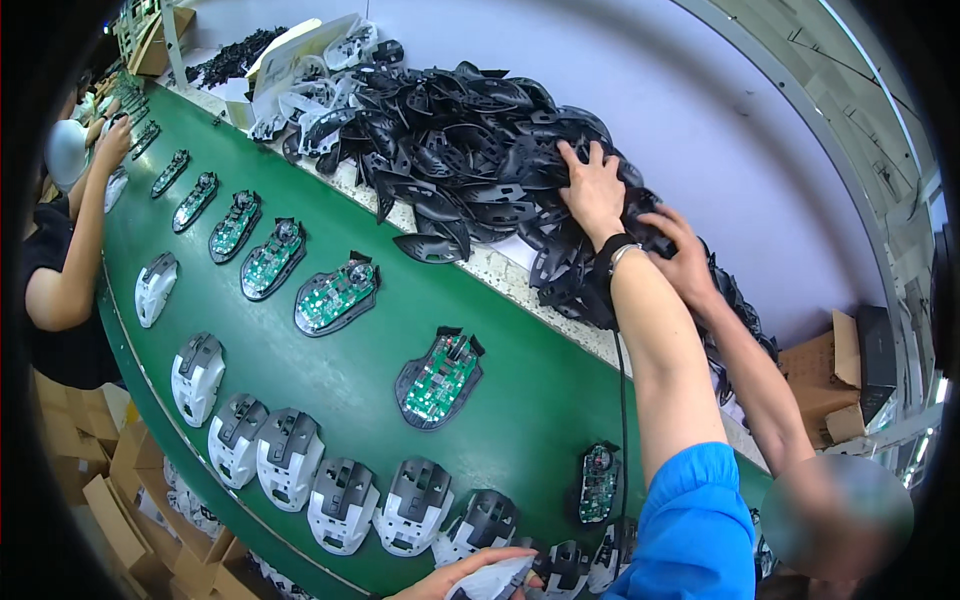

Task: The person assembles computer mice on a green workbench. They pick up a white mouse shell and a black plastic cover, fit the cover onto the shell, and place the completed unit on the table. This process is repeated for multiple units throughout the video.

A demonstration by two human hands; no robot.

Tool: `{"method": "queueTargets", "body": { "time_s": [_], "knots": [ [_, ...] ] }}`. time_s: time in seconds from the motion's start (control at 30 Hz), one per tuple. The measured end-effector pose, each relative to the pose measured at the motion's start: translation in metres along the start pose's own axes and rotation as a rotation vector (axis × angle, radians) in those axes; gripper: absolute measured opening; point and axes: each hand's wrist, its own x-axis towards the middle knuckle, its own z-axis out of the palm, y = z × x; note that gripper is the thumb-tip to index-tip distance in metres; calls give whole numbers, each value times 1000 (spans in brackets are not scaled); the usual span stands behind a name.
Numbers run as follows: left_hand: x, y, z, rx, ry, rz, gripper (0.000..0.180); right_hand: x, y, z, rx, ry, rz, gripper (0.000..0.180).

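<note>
My right hand (597,188), at the end of a blue sleeve, lies palm down on a heap of curved black plastic shells (470,135) along the far side of the belt. Its fingers are spread and I see nothing gripped in them. At the bottom edge my left hand (450,578) is closed round a white computer mouse cover (497,578), partly cut off by the picture. In front of it lies a row of white-and-grey mouse covers (414,505). Farther up the belt, mouse bases with green circuit boards (440,380) form another row.
A co-worker's hand (682,258) reaches into the heap beside my right wrist. Another person's arm (85,235) is at the far left. A black cable (622,400) crosses the green belt (350,400). Cardboard boxes (125,500) stand at lower left, another box (825,370) at right.
</note>
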Motion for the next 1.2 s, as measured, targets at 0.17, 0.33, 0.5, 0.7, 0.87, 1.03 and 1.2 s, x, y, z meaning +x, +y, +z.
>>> {"method": "queueTargets", "body": {
  "time_s": [0.17, 0.33, 0.5, 0.7, 0.87, 1.03, 1.2],
  "knots": [
    [-2, -3, 2, -76, 25, -45, 53, -2, 15, -7, 95, 94, -16, 62],
    [-3, 4, 2, -171, 9, -86, 54, -8, 46, -30, 123, 48, 25, 55],
    [-7, 16, -2, -329, -5, -291, 86, -21, 57, -49, 155, 58, 34, 55],
    [-1, -10, -16, -347, -84, -129, 90, -54, 119, -63, 211, 239, -163, 54],
    [-12, -20, -11, -295, 186, -65, 90, -87, 90, -111, 156, 85, -44, 38],
    [-15, -16, -2, -148, 166, -137, 89, -148, 118, -112, 97, 199, 94, 27],
    [-25, -9, 14, -41, 85, -163, 89, -232, 167, -145, 16, 199, 284, 26]
  ]
}}
